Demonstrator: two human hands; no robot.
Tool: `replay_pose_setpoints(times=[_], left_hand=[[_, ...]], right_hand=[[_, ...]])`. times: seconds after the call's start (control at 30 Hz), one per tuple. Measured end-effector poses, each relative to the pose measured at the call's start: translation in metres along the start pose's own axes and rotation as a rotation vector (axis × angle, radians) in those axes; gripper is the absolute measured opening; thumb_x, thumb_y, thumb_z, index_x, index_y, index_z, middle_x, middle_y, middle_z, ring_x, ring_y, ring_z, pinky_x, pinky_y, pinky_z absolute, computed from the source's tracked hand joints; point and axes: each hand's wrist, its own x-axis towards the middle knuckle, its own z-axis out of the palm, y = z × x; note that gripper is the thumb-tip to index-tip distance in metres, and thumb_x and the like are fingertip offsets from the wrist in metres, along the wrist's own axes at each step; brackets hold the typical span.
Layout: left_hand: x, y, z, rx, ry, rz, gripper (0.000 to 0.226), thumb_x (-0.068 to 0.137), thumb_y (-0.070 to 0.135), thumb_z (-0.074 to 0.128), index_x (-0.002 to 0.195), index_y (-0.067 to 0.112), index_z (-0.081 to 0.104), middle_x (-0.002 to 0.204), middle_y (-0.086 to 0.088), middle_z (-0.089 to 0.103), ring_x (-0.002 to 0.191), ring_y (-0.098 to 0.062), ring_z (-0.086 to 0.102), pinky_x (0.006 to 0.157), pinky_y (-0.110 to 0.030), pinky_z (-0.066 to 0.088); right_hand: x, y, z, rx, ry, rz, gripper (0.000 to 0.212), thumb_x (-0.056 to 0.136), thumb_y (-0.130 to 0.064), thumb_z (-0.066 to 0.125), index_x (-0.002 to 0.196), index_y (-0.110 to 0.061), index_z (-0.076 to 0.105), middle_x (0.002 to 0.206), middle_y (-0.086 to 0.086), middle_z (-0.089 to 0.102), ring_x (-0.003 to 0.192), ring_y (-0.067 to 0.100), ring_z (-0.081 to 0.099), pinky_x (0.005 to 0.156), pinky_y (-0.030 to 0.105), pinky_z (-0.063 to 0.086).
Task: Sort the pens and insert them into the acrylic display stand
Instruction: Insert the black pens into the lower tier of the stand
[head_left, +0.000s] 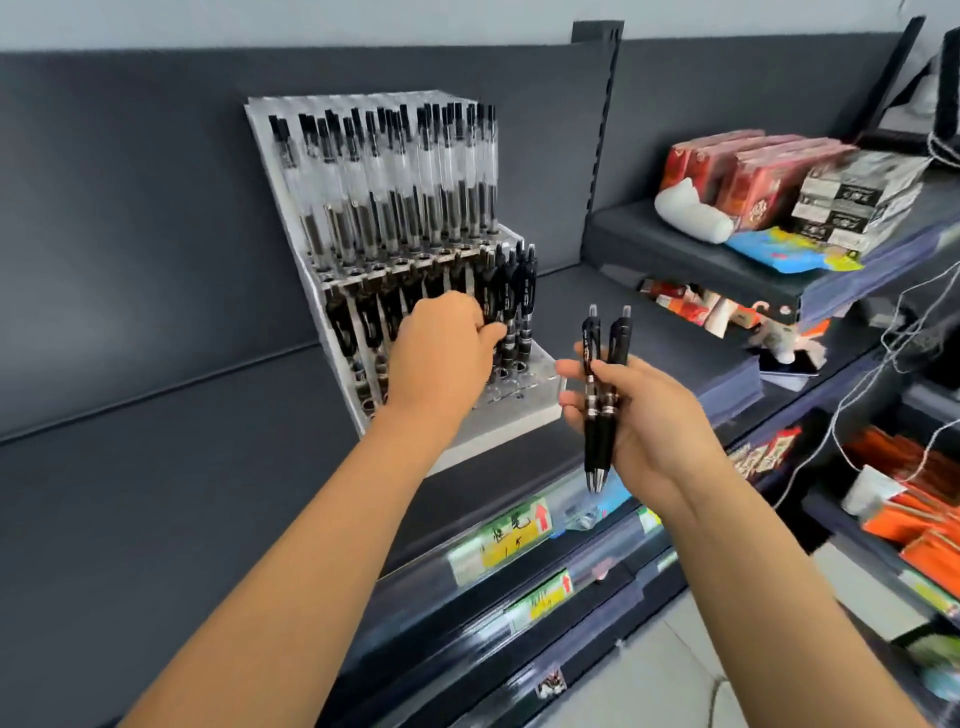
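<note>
left hand: fingers and thumb curled narrow, pinching a black pen at the right end of the acrylic display stand's lower tier
right hand: closed round two black pens, held upright with tips down, just beside the stand's front right corner
stand: on the shelf, toward its back; clear pens fill the top tier; standing black pens at the lower tier's right end
step: by the look of it, seating one black pen among its like
next: probably keep the pen upright over a free hole; let go; then take one from the right hand's pair
</note>
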Motion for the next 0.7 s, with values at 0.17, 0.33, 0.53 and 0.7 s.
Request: replay_pose_setpoints(times=[0.17,0.33,0.53,0.7], left_hand=[[0.002,0.008,-0.012,0.115,-0.078,0.001,0.053,0.087,0.045,0.065,0.056,0.003,0.055,0.049,-0.008,0.054,0.048,-0.023,0.053,0.062,-0.037,0.054],[-0.020,0.022,-0.026,-0.280,-0.182,0.025,0.029,0.081,0.045,0.071,0.069,0.019,0.069,0.060,0.005,0.067,0.058,-0.002,0.059,0.056,-0.015,0.046],[-0.031,0.022,-0.032,-0.437,-0.275,0.030,0.021,0.074,0.029,0.081,0.085,0.015,0.071,0.073,0.004,0.072,0.065,-0.005,0.067,0.066,-0.020,0.056],[-0.028,0.008,-0.043,-0.477,-0.030,-0.012,0.013,0.080,0.024,0.077,0.086,0.017,0.067,0.077,0.006,0.071,0.070,-0.006,0.067,0.071,-0.020,0.055]], right_hand=[[0.013,-0.011,-0.001,0.003,-0.095,0.021,0.016,0.098,-0.005,0.046,0.106,-0.003,0.060,0.089,0.007,0.075,0.068,0.019,0.068,0.064,0.028,0.058],[0.010,-0.017,0.004,0.076,-0.165,0.039,0.019,0.095,-0.005,0.054,0.112,-0.003,0.060,0.093,0.012,0.074,0.079,0.023,0.072,0.063,0.032,0.059],[0.003,-0.016,0.020,0.098,-0.261,0.052,0.013,0.094,-0.008,0.052,0.103,-0.007,0.062,0.083,0.009,0.072,0.081,0.027,0.069,0.077,0.041,0.059],[0.003,-0.011,0.019,-0.108,-0.161,-0.137,0.019,0.099,-0.019,0.051,0.108,-0.015,0.067,0.101,0.005,0.073,0.092,0.019,0.070,0.075,0.034,0.059]])
